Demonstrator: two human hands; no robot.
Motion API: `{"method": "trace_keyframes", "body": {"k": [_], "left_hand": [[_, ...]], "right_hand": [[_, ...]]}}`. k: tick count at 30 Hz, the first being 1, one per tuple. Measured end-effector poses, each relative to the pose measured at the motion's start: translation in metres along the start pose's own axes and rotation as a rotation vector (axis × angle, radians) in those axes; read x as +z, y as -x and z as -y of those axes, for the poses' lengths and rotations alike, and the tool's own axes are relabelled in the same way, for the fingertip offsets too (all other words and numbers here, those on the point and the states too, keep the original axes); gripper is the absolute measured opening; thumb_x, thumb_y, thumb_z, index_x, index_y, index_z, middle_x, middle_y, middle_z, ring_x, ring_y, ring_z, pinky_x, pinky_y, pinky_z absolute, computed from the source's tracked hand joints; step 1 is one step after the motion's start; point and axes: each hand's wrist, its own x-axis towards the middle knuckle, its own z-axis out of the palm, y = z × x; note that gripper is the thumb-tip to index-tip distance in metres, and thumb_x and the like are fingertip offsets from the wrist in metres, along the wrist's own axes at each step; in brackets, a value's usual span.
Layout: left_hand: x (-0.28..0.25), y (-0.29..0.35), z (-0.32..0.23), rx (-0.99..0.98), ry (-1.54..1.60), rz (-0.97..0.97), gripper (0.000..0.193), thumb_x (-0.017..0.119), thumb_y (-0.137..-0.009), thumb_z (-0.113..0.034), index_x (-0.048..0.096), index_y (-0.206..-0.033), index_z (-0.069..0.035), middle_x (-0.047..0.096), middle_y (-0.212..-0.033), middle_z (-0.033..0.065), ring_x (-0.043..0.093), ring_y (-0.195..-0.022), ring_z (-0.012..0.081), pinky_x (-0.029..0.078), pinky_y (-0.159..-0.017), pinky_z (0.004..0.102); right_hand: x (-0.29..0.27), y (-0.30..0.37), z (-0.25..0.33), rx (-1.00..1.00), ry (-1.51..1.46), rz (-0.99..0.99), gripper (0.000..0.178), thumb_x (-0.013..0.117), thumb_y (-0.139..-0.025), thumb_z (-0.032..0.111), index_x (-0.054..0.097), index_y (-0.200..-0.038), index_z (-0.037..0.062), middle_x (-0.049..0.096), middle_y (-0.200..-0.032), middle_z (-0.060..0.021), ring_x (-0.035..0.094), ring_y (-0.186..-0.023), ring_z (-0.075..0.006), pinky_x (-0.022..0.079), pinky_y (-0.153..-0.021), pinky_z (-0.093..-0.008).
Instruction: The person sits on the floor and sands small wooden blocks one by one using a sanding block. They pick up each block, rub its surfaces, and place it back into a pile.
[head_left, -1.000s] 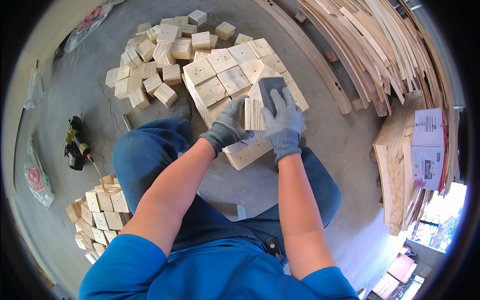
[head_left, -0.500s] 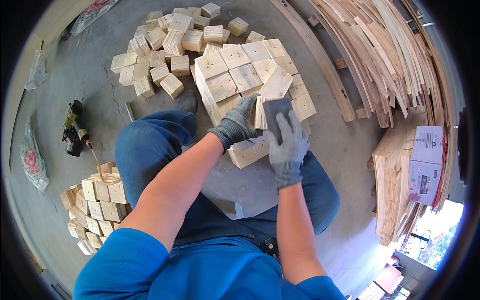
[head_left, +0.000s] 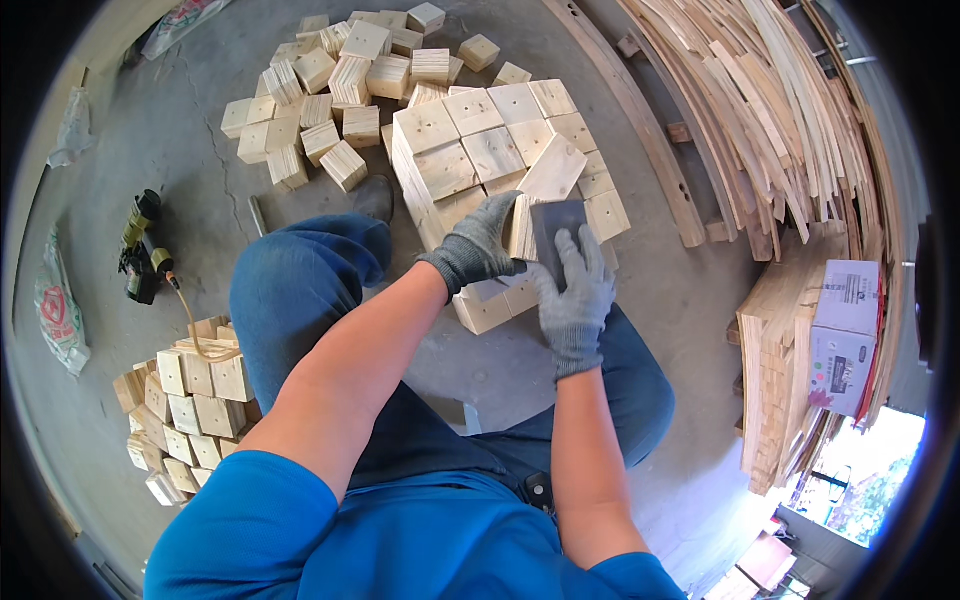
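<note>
My left hand [head_left: 477,245], in a dark grey knitted glove, is closed around the near left side of a tilted pale wooden block [head_left: 524,225] with layered grain. This block rests over a stack of squared wooden blocks [head_left: 493,154] between my knees. In a lighter grey glove, my right hand [head_left: 577,300] holds a dark grey rectangular flat pad [head_left: 557,216], its fingers laid over the pad's face. The pad lies against the block's near right side. My right thumb is partly hidden, and so is the part of the block under the pad.
Loose wooden blocks [head_left: 361,125] lie heaped beyond my left knee, and another stack [head_left: 223,413] stands at lower left. A nail gun [head_left: 142,250] with a hose lies on the left floor. Long boards [head_left: 760,120] and a printed carton [head_left: 842,335] line the right side.
The pad and my right fingers have shifted very slightly to the right and down against the block. My left hand keeps its grip; the whole view has shifted a little.
</note>
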Motion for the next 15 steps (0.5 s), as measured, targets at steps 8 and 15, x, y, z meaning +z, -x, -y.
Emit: {"method": "trace_keyframes", "body": {"k": [8,15], "left_hand": [[0.003,-0.002,0.004,0.016,0.003,-0.006,0.121,0.1,-0.065,-0.045,0.04,-0.162,-0.005,0.052,-0.158,0.0231,0.05,-0.148,0.0387,0.04,-0.126,0.0403],[0.0,0.004,0.005,0.01,0.012,0.003,0.13,0.098,-0.066,-0.056,0.035,-0.167,-0.004,0.045,-0.165,0.0249,0.042,-0.155,0.0414,0.035,-0.13,0.041]], "right_hand": [[-0.018,0.021,0.0,-0.089,-0.04,0.019,0.06,0.087,-0.086,0.029,0.071,-0.143,0.0174,0.058,-0.159,-0.0158,0.056,-0.135,-0.0422,0.043,-0.114,-0.0579],[-0.052,-0.061,0.024,-0.316,0.212,0.109,0.053,0.087,-0.08,0.026,0.076,-0.132,0.0206,0.066,-0.149,0.0005,0.062,-0.122,-0.0343,0.046,-0.106,-0.0534]]}}
